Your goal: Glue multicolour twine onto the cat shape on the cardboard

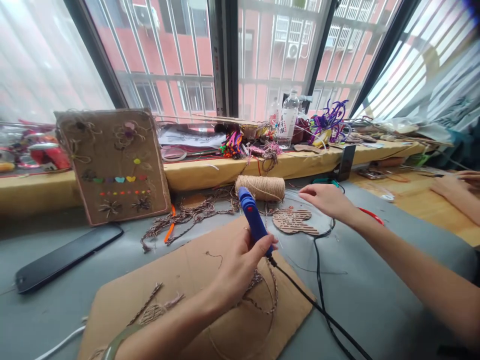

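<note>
My left hand is wrapped round a blue corded glue gun, its body tilted up and away from me. A black cord runs from its lower end. Beneath this hand lies a large cardboard sheet, with braided cord and a frayed woven piece on it. My right hand hovers over the table, fingers stretched forward and nothing visible in them. Near its fingertips are a roll of twine and a cardboard cutout with ridged strips.
A decorated cardboard panel leans against the ledge. A dark flat case lies at left. Tangled braids and an orange strip lie behind the sheet. Bottles stand on the cluttered ledge. Another person's hand is at right.
</note>
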The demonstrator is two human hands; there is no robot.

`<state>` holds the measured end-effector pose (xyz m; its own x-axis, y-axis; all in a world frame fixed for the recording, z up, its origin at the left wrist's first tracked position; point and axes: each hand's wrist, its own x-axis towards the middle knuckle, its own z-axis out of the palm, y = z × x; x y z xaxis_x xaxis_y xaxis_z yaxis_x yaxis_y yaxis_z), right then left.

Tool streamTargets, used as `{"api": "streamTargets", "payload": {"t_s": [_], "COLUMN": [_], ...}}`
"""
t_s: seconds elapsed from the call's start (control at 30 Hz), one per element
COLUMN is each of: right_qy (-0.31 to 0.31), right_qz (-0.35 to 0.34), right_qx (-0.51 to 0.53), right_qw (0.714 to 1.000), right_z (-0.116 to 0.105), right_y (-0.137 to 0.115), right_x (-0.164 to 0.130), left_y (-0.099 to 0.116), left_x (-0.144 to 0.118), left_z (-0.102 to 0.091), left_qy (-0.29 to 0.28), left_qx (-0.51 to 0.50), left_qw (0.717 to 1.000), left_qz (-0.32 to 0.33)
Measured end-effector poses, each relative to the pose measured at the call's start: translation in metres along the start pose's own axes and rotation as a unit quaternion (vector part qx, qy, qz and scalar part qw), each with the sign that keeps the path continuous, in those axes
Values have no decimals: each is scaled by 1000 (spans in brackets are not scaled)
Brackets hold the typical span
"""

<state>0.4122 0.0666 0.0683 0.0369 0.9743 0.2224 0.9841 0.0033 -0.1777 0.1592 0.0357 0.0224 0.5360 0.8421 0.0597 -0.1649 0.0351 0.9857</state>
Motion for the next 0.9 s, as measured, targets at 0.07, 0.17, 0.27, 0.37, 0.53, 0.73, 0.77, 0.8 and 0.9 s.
{"api": "streamTargets", "payload": {"t_s": [0.07, 0.17, 0.27, 0.37, 0.53, 0.73, 0.77, 0.8, 0.9], "right_qy": [-18, -26, -14, 4, 75, 249, 259, 275, 288], "right_qz": [24, 23, 7, 6, 13, -53, -85, -128, -242], "right_qx": [-40, -81, -114, -146, -204, -233, -231, -228, -141], "right_qw": [999, 996, 993, 989, 976, 938, 934, 925, 916], "right_z": [15, 40, 55, 52, 13, -35, -36, -35, -25], "right_y": [22, 36, 36, 36, 36, 7, 0, -6, -19], "right_x": [29, 50, 51, 48, 34, -52, -70, -88, -129], "left_y": [-2, -5, -7, -8, -6, -4, -4, -3, -3], "left_x": [-1, -2, -3, -4, -4, -3, -3, -4, -6], "left_z": [1, 0, -2, -3, -3, -4, -4, -3, -3], "left_qy": [5, 16, 22, 32, 98, 168, 175, 181, 185], "left_qx": [-1, 20, 52, 82, 129, 167, 172, 178, 199], "left_qw": [1000, 1000, 998, 996, 986, 971, 968, 966, 961], "left_qz": [1, -6, 8, 16, 34, 42, 44, 46, 53]}}
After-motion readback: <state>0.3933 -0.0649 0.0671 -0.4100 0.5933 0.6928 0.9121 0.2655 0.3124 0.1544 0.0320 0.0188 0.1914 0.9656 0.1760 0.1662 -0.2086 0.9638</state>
